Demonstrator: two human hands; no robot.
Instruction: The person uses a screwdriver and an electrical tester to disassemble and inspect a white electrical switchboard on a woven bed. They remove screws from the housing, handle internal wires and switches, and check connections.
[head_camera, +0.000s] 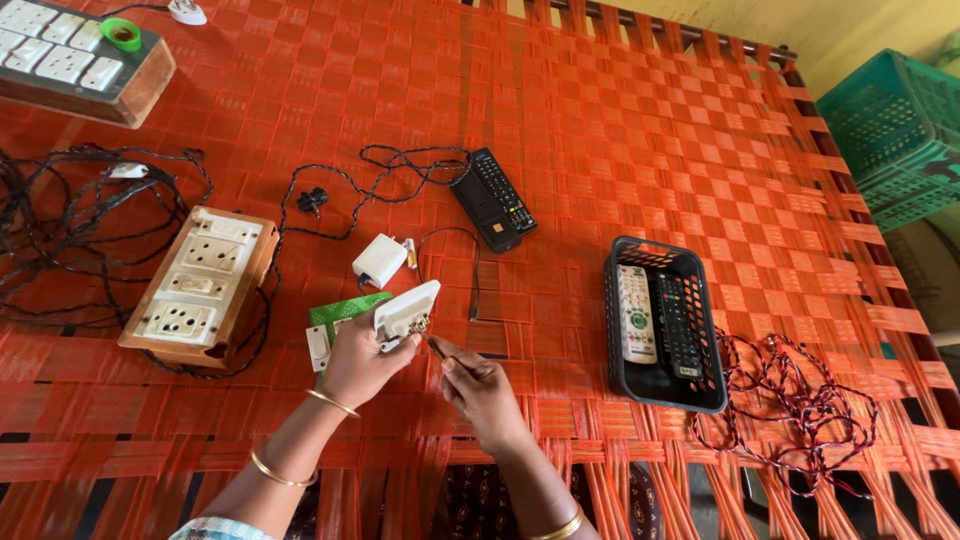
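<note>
From the head camera, the left hand has its fingers curled around a small white plastic switch plate, holding it tilted up above the woven orange bed. The right hand pinches a thin metal tool between its fingers, and the tip touches the underside of the plate. A flat green card lies just under the left hand. A boxy wooden socket board sits to the left, with tangled black wire beside it. A white square charger and a long black remote lie further up. To the right, a black plastic basket with holes holds two remotes, next to a twisted red and black cord.
</note>
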